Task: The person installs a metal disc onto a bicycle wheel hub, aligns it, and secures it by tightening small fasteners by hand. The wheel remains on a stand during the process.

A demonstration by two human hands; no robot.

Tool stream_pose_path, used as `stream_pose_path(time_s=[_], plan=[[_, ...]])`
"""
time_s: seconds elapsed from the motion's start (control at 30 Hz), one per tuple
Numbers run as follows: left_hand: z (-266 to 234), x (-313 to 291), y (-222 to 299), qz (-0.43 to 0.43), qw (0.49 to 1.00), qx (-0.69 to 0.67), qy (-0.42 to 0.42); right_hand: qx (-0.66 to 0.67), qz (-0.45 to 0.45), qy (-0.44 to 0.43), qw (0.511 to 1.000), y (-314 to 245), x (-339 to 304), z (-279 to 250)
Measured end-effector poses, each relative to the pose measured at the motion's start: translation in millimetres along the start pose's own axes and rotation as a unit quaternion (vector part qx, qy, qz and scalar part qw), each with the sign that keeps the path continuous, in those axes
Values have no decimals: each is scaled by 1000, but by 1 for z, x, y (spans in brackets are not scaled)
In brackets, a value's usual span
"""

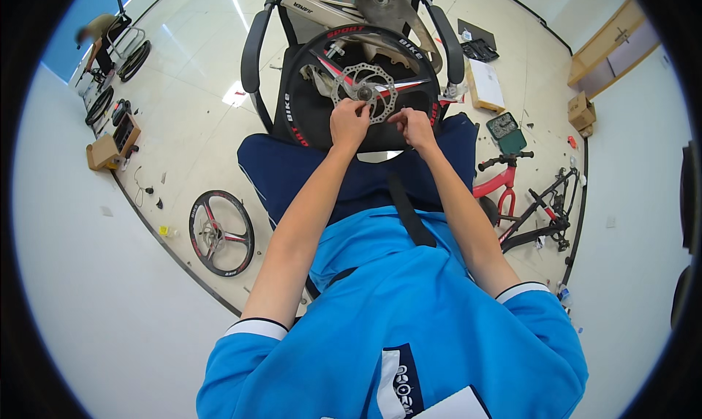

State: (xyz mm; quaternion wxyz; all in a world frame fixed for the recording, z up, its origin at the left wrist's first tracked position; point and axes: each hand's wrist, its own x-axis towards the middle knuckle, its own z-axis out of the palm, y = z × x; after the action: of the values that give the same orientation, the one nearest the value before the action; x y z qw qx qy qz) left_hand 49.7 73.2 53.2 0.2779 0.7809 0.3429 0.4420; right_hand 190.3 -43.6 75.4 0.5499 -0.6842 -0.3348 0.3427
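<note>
Two hands, left hand [349, 121] and right hand [415, 125], are pinching the brake disc [363, 90] of a black wheel [363, 82] resting on a chair [256, 50] above a glossy pale floor [190, 104].

Black wheel [363, 90] with red spokes, silver perforated disc [365, 90].

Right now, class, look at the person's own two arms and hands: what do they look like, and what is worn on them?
Both forearms are bare from the short sleeves down. The left hand and right hand wear no gloves, and no watch, ring or band shows. The sleeves belong to a bright blue shirt and end in white cuffs edged with a thin dark line.
</note>
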Motion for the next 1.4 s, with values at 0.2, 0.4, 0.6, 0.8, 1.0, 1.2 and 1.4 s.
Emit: stream_pose_path(time_s=[0.2,0.4,0.6,0.8,1.0,1.2,1.4], plan=[[-2,-2,3,53,998,41,-13,51,74,-41,995,-21,-14,0],[-4,-3,-3,74,996,47,-18,56,77,-52,994,-17,-16,-3],[-7,-4,-2,97,994,53,-23,33,79,-79,993,-16,-17,0],[-4,0,-6,67,998,10,1,11,65,-95,993,-13,-17,3],[-6,0,-3,4,1000,-18,-4,11,75,-91,993,-5,-19,-3],[-2,0,-2,63,998,11,14,51,84,-77,992,-1,-21,-2],[-4,-3,0,71,997,36,-5,73,103,-74,989,-8,-22,-2]])
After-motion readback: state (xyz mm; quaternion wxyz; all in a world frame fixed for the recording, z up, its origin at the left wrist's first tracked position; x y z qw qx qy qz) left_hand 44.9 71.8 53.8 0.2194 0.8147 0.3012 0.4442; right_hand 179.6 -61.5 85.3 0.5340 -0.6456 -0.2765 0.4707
